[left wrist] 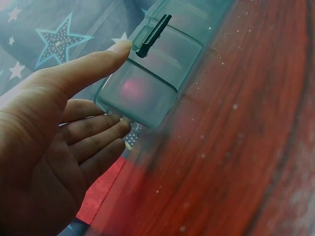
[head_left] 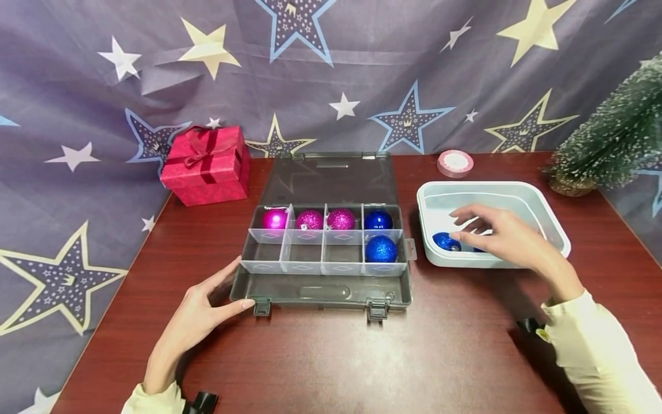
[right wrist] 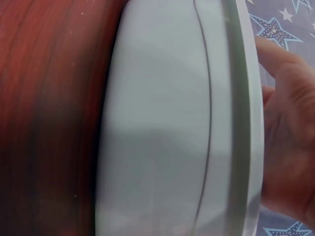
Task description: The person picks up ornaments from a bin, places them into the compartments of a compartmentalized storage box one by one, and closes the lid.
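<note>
A grey see-through divider box (head_left: 281, 290) lies with its lid (head_left: 331, 181) tipped back. Pink Christmas balls (head_left: 275, 218) fill three back compartments; a smooth blue ball (head_left: 378, 221) takes the fourth, with a glittery blue ball (head_left: 381, 249) in front of it. My left hand (head_left: 191, 316) rests at the box's front left corner, thumb by the latch (head_left: 262, 307), fingers nearly straight along the side. Over the pale plastic tub (head_left: 426, 253) reaches my right hand (head_left: 507, 236), fingers spread beside a blue glitter ball (head_left: 446, 241). Another blue ball is mostly hidden under that hand.
A red gift box (head_left: 207, 167) stands at the back left. Behind the tub lies a pink ribbon roll (head_left: 455, 163), and a small frosted tree (head_left: 610, 129) stands at the right. Star-printed cloth (head_left: 341, 75) hangs along the table's back.
</note>
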`<control>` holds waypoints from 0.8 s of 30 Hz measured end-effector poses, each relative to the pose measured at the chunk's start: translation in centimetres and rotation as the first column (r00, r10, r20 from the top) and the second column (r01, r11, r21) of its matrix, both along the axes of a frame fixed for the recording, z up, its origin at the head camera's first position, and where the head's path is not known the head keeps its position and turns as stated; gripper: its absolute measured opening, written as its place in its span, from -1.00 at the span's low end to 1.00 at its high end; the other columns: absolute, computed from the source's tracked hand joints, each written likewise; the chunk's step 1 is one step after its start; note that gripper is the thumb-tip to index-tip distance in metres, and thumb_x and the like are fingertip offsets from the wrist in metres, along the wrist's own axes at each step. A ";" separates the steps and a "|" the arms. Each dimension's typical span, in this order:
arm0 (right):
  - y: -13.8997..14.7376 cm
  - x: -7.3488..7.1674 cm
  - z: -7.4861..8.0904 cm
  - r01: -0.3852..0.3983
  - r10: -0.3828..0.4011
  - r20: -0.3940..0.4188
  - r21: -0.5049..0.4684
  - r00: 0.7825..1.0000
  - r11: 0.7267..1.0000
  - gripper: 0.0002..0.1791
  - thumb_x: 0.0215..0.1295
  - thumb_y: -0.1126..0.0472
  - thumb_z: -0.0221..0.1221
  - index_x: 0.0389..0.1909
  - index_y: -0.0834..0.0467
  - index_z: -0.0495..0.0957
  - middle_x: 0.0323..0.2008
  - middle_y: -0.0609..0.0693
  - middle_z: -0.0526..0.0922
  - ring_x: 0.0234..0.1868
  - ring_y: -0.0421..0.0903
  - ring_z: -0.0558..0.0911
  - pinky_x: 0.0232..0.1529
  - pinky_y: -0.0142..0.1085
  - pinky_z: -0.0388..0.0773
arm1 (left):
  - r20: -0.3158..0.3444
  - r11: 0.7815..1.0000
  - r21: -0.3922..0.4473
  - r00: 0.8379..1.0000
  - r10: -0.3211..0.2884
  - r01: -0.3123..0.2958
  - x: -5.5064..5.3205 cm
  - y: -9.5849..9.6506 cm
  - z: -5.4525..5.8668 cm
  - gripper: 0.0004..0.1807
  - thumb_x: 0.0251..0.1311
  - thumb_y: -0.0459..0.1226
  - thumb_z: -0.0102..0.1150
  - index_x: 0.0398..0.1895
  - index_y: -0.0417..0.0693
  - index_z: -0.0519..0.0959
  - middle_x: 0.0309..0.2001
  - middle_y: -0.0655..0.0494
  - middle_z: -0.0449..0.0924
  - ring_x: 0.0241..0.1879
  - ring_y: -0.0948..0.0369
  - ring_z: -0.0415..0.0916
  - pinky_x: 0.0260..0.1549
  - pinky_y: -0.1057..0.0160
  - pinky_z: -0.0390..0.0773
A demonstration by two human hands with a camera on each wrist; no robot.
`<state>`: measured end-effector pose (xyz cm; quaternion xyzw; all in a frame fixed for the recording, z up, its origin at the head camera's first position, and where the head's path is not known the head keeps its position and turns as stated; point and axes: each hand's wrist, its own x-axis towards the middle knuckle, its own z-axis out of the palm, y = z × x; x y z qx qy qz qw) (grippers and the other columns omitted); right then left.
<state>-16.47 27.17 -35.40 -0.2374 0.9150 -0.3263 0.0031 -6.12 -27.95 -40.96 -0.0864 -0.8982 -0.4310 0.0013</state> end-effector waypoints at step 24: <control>-0.9 -1.4 0.3 -0.113 0.085 0.225 0.118 0.971 0.987 -0.62 0.35 0.13 0.38 0.12 0.20 0.64 -0.12 -0.03 0.72 -0.10 -0.09 0.67 0.00 -0.01 0.58 | 0.013 1.000 -0.024 1.000 0.011 -0.010 0.0 0.0 0.0 -0.08 0.16 -0.06 0.55 0.58 0.18 0.32 0.31 0.11 0.57 0.27 0.41 0.43 0.14 0.64 0.27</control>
